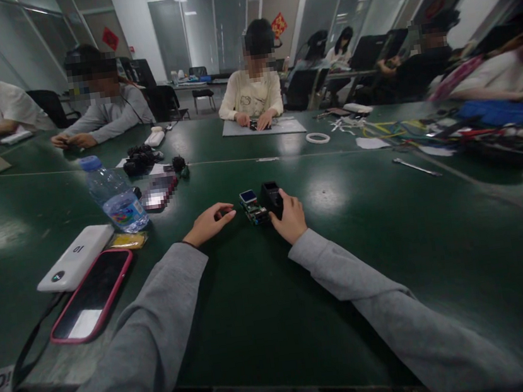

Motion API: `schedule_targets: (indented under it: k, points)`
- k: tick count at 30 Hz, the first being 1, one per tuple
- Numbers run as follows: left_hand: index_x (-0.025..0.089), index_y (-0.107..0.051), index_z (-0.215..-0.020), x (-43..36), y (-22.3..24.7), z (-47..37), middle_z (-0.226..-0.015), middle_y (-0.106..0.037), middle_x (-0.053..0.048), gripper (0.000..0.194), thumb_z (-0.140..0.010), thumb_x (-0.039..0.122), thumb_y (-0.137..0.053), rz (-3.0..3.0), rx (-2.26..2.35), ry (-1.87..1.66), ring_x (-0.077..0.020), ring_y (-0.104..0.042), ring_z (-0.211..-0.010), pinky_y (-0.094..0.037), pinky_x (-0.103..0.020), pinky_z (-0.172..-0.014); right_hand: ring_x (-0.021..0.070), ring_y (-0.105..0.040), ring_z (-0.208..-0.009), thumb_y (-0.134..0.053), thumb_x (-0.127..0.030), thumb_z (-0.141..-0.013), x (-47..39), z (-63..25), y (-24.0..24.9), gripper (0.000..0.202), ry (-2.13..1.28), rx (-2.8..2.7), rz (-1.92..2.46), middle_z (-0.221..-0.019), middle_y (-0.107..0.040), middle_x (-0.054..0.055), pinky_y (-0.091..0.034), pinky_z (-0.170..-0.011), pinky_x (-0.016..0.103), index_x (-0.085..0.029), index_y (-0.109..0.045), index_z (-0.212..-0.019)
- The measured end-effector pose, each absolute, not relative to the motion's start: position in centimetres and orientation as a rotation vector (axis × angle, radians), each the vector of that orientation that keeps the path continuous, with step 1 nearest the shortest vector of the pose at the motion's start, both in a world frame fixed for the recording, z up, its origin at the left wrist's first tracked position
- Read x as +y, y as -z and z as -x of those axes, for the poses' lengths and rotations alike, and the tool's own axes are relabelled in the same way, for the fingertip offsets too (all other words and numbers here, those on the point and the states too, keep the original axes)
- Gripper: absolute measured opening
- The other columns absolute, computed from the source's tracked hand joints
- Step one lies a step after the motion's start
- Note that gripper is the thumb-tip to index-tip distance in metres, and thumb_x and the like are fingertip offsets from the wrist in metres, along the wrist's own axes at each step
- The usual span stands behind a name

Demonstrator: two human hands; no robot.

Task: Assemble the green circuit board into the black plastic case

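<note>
The left hand (pixel 210 222) is released, its fingers loosely curled, just left of the circuit board (pixel 254 211) with its small screen. The board sits between the hands, beside the black housing (pixel 271 196); whether the two touch cannot be told from here. The right hand (pixel 290 216) grasps the housing between thumb and fingers. For good handling, it seems best to grip the housing by its sides, steady the board by its edges and avoid pressing the screen or bare components.

The surface is a dark green table (pixel 238 313). From the left, it carries a white power bank (pixel 76 260), a red-cased smartphone (pixel 93 296), a labelled plastic bottle (pixel 116 198), a yellow packet (pixel 128 240), a white ring (pixel 318 139), a wrench (pixel 416 167) and tangled cables (pixel 420 132). Beyond, co-workers sit along the far side, one directly opposite at a grey mat (pixel 282 130); glass partitions (pixel 194 36) stand behind them.
</note>
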State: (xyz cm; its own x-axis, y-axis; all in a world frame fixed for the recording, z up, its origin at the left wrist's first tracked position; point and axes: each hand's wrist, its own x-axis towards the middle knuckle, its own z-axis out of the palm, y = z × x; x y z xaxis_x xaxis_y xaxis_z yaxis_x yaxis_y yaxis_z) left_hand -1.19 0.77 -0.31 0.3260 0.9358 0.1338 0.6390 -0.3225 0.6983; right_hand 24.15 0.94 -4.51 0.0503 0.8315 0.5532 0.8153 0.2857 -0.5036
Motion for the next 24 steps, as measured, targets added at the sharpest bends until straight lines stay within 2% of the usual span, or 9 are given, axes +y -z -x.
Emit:
schedule_targets:
  k: [4, 9, 15, 20, 24]
  points:
    - [0.023, -0.056, -0.121, 0.8, 0.3, 1.2, -0.11, -0.063, -0.005, 0.053, -0.083, 0.059, -0.045, -2.074, 1.381, -0.734, -0.0154, -0.055, -0.079, -0.046, -0.031, -0.071, 0.0355, -0.044, -0.111, -0.06, -0.037, -0.076, 0.6, -23.9, 3.9, 0.064, 0.015, -1.716, 1.561, -0.117, -0.046, 0.02, -0.042, -0.09, 0.054, -0.008, -0.044, -0.131]
    - [0.023, -0.056, -0.121, 0.7, 0.2, 1.2, -0.111, -0.063, -0.005, 0.053, -0.083, 0.059, -0.045, -2.08, 1.38, -0.724, -0.0153, -0.056, -0.08, -0.045, -0.031, -0.072, 0.0311, -0.045, -0.109, -0.052, -0.023, -0.076, 0.4, -23.9, 3.5, 0.049, -0.041, -1.711, 1.496, -0.115, -0.049, 0.018, -0.041, -0.091, 0.051, -0.011, -0.048, -0.124]
    - [0.023, -0.056, -0.12, 0.9, 0.5, 1.3, -0.109, -0.064, -0.005, 0.052, -0.083, 0.059, -0.045, -2.087, 1.377, -0.737, -0.0144, -0.055, -0.078, -0.044, -0.029, -0.07, 0.032, -0.039, -0.114, -0.053, -0.02, -0.073, -0.4, -23.4, 2.5, 0.045, 0.137, -1.622, 1.494, -0.118, -0.046, 0.018, -0.037, -0.094, 0.053, -0.011, -0.051, -0.117]
    - [0.022, -0.056, -0.12, 1.1, 0.7, 1.3, -0.107, -0.064, -0.005, 0.052, -0.084, 0.057, -0.046, -2.09, 1.362, -0.759, -0.0142, -0.054, -0.076, -0.044, -0.029, -0.069, 0.0287, -0.038, -0.12, -0.049, -0.028, -0.085, -1.7, -22.5, 1.1, 0.044, 0.203, -1.829, 1.244, -0.127, -0.043, 0.015, -0.035, -0.1, 0.05, -0.015, -0.045, -0.128]
    - [0.022, -0.056, -0.12, 1.1, 0.8, 1.3, -0.107, -0.064, -0.005, 0.051, -0.083, 0.057, -0.047, -2.077, 1.359, -0.77, -0.0145, -0.055, -0.077, -0.044, -0.029, -0.069, 0.0306, -0.041, -0.12, -0.053, -0.041, -0.086, -2.0, -22.0, 1.2, 0.053, 0.171, -2.078, 1.174, -0.13, -0.044, 0.016, -0.039, -0.098, 0.048, -0.015, -0.043, -0.132]
